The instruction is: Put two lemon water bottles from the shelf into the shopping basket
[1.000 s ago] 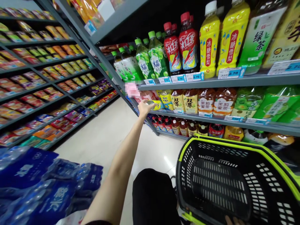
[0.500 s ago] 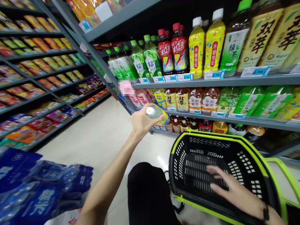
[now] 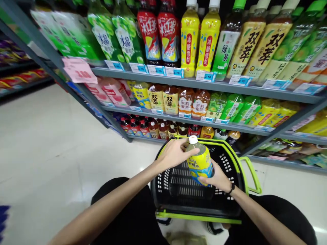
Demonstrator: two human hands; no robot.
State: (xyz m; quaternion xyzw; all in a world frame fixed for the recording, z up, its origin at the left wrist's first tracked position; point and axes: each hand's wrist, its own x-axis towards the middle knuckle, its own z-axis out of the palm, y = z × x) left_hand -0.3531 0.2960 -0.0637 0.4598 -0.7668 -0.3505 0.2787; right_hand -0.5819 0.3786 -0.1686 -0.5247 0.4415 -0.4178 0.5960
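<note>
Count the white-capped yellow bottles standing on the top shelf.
2: the left yellow bottle and the right yellow bottle stand side by side, right of the red-labelled bottles. More may hide behind.

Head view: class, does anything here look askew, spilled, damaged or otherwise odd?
Nothing stands out. The left hand and right hand hold a yellow bottle, capped, over the basket. Shelf bottles stand in rows.
</note>
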